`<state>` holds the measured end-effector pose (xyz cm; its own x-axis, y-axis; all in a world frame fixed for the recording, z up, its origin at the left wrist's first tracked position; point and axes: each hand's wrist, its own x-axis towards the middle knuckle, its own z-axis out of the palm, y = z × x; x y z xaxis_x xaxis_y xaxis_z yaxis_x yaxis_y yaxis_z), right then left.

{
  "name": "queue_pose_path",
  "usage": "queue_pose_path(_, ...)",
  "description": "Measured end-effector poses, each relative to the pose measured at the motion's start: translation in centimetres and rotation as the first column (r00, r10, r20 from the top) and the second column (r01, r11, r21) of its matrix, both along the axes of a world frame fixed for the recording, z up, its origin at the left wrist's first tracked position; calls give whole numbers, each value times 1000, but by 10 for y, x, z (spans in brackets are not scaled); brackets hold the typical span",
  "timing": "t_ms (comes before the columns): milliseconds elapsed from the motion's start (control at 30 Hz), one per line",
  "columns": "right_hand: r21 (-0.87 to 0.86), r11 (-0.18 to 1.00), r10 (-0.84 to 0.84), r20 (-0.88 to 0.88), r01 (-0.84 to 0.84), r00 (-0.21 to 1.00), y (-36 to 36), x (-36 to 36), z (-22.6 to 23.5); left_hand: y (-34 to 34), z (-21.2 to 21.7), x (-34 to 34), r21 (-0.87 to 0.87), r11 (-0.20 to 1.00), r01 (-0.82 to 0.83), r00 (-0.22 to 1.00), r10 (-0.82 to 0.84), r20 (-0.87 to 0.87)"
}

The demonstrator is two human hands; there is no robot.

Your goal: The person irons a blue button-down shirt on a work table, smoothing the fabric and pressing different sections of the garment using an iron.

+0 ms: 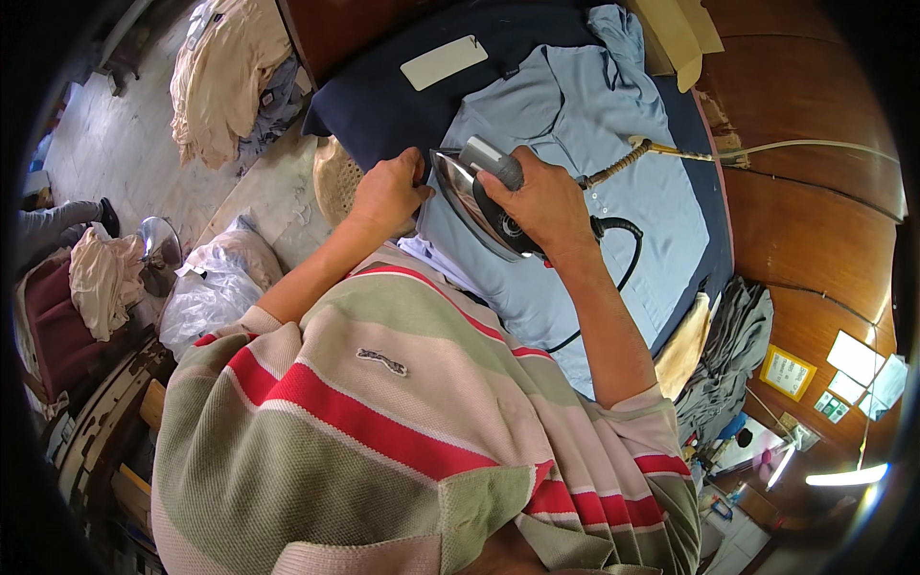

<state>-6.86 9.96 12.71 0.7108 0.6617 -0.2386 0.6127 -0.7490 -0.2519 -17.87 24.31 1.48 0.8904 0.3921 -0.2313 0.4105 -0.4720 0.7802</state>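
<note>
A light blue shirt lies spread on a board covered in dark navy cloth. My right hand is wrapped round the handle of a steam iron, whose metal soleplate rests on the shirt near its left edge. A brown-wrapped hose and a black cord run from the iron's rear. Just left of the iron, my left hand is closed at the shirt's edge, thumb and forefinger curled. Whether cloth is pinched between those fingers is hard to make out.
A white tag lies on the navy cloth. Beige garments hang at the far left, above a plastic-wrapped bundle. Dark grey cloth is heaped on the right. A cardboard box stands at the far right, beside brown wooden panels.
</note>
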Motion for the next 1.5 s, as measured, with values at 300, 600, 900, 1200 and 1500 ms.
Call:
queue_pose_path(300, 113, 974, -203, 32, 198, 979, 21, 24, 1, 7, 0, 7, -53, 995, 81, 997, -82, -14)
queue_pose_path(600, 196, 961, -207, 38, 196, 978, -33, 21, -1, 27, 17, 67, 237, 971, 22, 997, -38, 61)
queue_pose_path(900, 122, 979, -174, 81, 164, 981, -6, 41, -6, 30, -14, 114, 424, 900, 105, 989, -138, 48)
queue_pose_path(1200, 27, 983, -174, -173, 182, 969, -44, 14, 4, 31, -6, 111, 458, 881, 119, 992, -123, -21)
queue_pose_path(1500, 170, 758, -604, -183, 630, 776, -84, 22, 8, -2, -2, 153, 429, 871, 240, 849, -403, 342)
